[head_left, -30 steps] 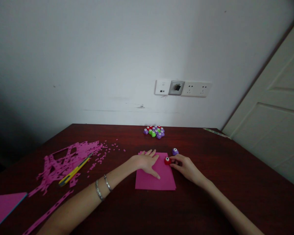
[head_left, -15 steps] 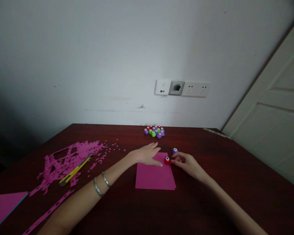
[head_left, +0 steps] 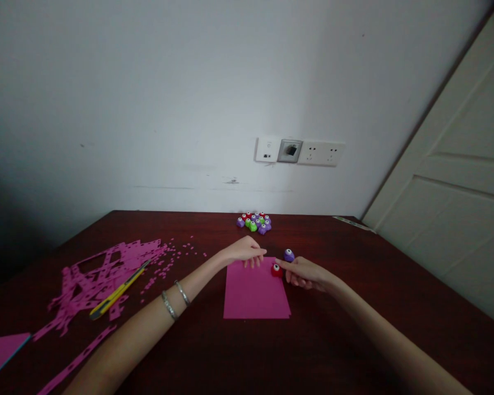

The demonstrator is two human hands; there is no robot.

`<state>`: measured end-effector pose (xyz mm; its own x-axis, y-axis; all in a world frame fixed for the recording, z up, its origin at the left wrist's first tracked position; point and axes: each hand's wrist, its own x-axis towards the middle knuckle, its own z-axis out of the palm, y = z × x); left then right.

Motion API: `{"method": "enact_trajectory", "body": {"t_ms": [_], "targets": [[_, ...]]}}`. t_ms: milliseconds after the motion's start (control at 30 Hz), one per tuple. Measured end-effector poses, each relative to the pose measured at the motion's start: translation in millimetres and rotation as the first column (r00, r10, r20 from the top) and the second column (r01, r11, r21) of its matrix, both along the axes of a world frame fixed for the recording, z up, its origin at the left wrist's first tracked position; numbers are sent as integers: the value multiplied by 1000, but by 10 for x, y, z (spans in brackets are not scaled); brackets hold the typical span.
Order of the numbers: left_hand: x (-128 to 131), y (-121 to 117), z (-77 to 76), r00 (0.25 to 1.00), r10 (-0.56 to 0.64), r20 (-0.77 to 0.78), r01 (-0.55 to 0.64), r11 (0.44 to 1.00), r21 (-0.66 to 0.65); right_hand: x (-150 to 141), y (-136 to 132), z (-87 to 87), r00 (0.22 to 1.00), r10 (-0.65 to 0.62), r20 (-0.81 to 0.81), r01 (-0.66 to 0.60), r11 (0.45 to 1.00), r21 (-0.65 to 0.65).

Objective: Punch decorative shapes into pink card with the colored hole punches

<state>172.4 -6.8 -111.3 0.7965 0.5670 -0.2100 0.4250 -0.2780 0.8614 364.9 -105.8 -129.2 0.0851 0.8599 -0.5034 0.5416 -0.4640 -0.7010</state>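
Note:
A stack of pink paper lies on the dark wooden table. On its upper right edge stands a small red piece with a white, eye-like top. My right hand is beside it, index finger stretched out at the red piece and the other fingers curled below. Just behind sits a similar purple piece. My left hand hovers over the paper's far edge, its fingers loosely bent and apart, with nothing in them.
Several red, green and purple eye-topped pieces cluster near the wall. At left lie punched pink paper scraps, tiny cut-out bits, a yellow utility knife and another pink sheet. Wall sockets are above the table.
My left hand has lifted off the paper and drawn its fingers in at the far edge. My right hand has gone from gripping the red piece to pointing its index finger at it.

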Motion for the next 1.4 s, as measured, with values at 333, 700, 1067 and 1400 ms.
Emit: {"method": "enact_trajectory", "body": {"t_ms": [333,700,1067,1400], "targets": [[192,-30,7,993,-92,-67,85,991,-104,-2,43,-33,996,73,-60,-76,996,-54],[318,25,-58,960,-216,-178,177,960,-215,-11,99,-12,988,-6,-154,-15,991,-130],[350,75,-63,926,-286,-247,187,915,-359,14,149,-19,979,0,-205,-43,978,-206],[386,72,-75,911,-308,-275,184,899,-398,17,190,22,979,39,-200,-92,960,-266]]}}
